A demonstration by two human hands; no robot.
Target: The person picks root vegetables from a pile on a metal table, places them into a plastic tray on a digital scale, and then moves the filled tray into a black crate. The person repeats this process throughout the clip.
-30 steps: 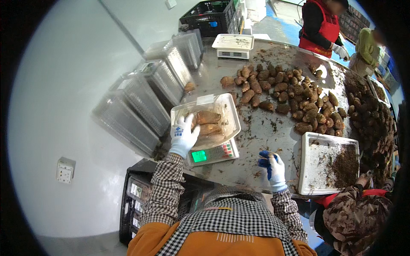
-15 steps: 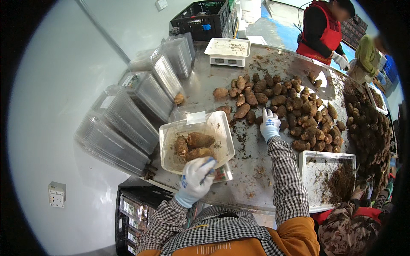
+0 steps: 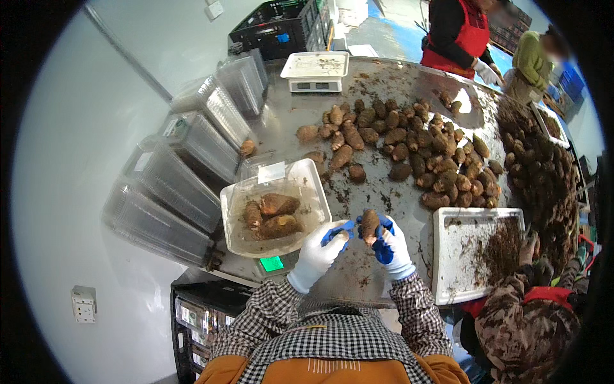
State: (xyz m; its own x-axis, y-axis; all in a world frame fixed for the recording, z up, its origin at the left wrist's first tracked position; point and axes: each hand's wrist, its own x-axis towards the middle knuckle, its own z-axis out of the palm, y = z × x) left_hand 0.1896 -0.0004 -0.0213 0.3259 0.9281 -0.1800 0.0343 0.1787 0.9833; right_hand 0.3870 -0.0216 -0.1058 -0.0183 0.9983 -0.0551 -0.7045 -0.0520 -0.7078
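Observation:
My right hand (image 3: pixel 391 248), in a white glove with blue palm, grips a brown taro (image 3: pixel 369 224) above the table's near part. Just left of it is my left hand (image 3: pixel 320 251), gloved the same way. Its fingers are curled together, and whatever they may hold is too small to make out. A white tub (image 3: pixel 318 214) beside that hand holds three taros (image 3: pixel 279 226). Under the tub's front edge shows a lit green display (image 3: pixel 272 264). Beyond my hands lies a large pile of taros (image 3: pixel 435 150).
Stacked clear plastic boxes (image 3: pixel 169 185) line the left wall. A white scale (image 3: pixel 314 72) and a black crate (image 3: pixel 278 29) stand at the back. On the right are a soil-strewn white tray (image 3: pixel 448 256) and a dark taro heap (image 3: pixel 543 173). Co-workers stand at the far right and near right.
My right hand has come back from the pile with a taro in it. My left hand has moved right, away from the tub's front, towards the right hand. The green display is now visible.

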